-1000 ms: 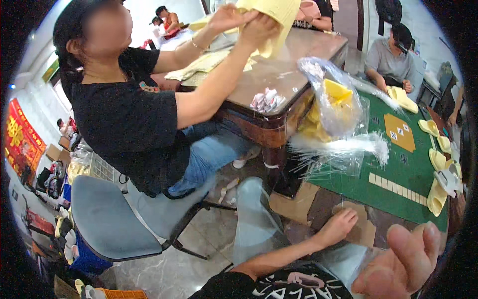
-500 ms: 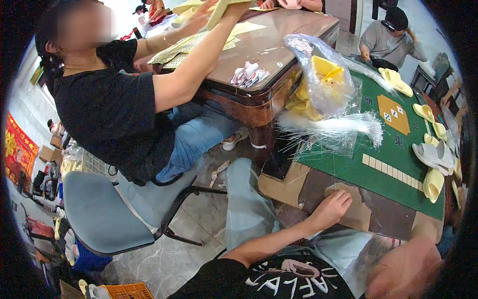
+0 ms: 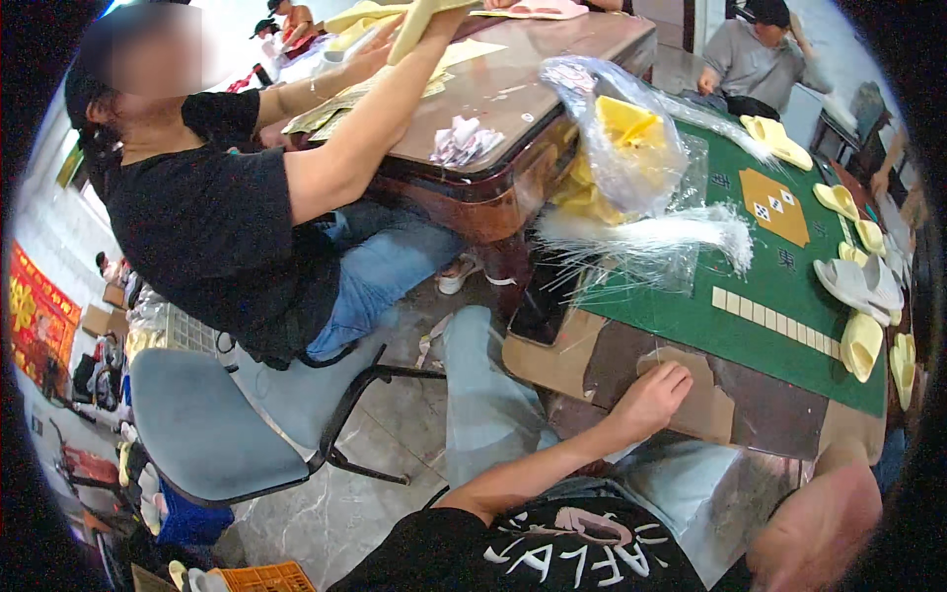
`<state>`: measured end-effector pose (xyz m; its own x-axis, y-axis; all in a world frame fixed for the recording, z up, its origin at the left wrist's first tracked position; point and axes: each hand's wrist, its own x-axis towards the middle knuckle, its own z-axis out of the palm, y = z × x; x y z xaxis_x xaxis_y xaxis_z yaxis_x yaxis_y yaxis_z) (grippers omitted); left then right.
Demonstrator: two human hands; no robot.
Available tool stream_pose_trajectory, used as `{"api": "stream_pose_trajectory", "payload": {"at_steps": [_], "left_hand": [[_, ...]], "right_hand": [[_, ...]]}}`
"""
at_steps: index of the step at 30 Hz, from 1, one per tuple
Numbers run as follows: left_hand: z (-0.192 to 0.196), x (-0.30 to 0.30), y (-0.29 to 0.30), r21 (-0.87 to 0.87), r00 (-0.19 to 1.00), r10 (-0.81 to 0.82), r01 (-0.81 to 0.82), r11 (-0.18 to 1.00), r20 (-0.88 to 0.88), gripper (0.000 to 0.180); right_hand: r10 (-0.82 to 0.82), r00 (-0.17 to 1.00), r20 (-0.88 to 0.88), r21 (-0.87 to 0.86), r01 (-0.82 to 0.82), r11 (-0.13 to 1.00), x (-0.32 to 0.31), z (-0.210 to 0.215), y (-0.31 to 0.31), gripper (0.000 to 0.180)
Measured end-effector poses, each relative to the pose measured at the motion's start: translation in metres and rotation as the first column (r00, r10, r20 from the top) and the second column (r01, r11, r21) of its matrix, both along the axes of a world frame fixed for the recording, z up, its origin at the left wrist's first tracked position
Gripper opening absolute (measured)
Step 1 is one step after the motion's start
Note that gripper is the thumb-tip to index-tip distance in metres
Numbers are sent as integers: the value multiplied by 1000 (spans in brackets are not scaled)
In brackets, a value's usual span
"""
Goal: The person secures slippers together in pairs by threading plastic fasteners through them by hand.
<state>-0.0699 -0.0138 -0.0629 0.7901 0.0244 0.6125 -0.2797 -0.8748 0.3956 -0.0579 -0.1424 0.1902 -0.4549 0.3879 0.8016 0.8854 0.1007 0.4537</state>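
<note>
Over a torn piece of brown cardboard (image 3: 705, 419) at the table's near edge, my left hand (image 3: 653, 400) is closed, thumb and fingers pressed together. Whatever may be in the pinch is too small to make out. Beyond it, a fanned bundle of thin clear plastic strands (image 3: 681, 242) lies on the green mat (image 3: 671, 326). My right forearm (image 3: 824, 513) comes up at the lower right, but its hand cannot be seen. A dark phone (image 3: 538, 306) rests beside the strands, left of my left hand.
A clear bag with yellow pieces (image 3: 631, 128) stands behind the strands. Pale tiles (image 3: 774, 321) line the mat; yellow slippers (image 3: 861, 347) and white slippers (image 3: 853, 286) sit at its right. A person in black (image 3: 217, 237) works at the brown table (image 3: 503, 109). A grey chair (image 3: 207, 424) stands left.
The whole view has shifted slightly, so the table sits a little further left and up. My left hand stays closed over the cardboard; my right forearm has moved slightly.
</note>
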Motion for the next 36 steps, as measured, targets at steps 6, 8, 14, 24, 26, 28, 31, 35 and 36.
{"api": "stream_pose_trajectory", "payload": {"at_steps": [6, 8, 14, 24, 26, 28, 31, 35, 36], "left_hand": [[2, -1, 7, 4, 1000, 28, -28, 1000, -12, 40], [2, -6, 9, 6, 998, 31, -31, 1000, -51, 47], [-9, 4, 3, -23, 999, 13, -13, 1000, -31, 38], [5, 5, -5, 14, 994, -12, 14, 1000, -112, 39], [-2, 0, -1, -16, 999, 43, -43, 999, 18, 44], [-14, -12, 3, -248, 991, 118, -99, 964, 60, 35], [-13, 2, -5, -530, 999, 4, 19, 848, 41, 26], [-45, 15, -14, 129, 986, 125, -110, 986, -111, 25], [-51, 19, -13, -79, 990, 48, -59, 995, -131, 28]], "right_hand": [[102, 991, 81, 29, -105, 994, 4, -6, -9, 16], [144, 983, 114, 33, -149, 988, 5, -6, -11, 17], [340, 902, 267, 64, -369, 927, 17, -3, 12, 21], [265, 883, 387, -351, -124, 928, 20, 27, 37, 17], [52, 981, 186, -502, 49, 863, 12, -1, 35, 17], [91, 994, 58, -549, -45, 835, 17, -29, 53, 20], [-11, 998, -66, -594, -31, 804, 32, -64, 55, 27], [-122, 981, -154, -680, -16, 733, 43, -92, 62, 25], [-182, 963, -200, -713, -15, 701, 47, -98, 62, 24]]}}
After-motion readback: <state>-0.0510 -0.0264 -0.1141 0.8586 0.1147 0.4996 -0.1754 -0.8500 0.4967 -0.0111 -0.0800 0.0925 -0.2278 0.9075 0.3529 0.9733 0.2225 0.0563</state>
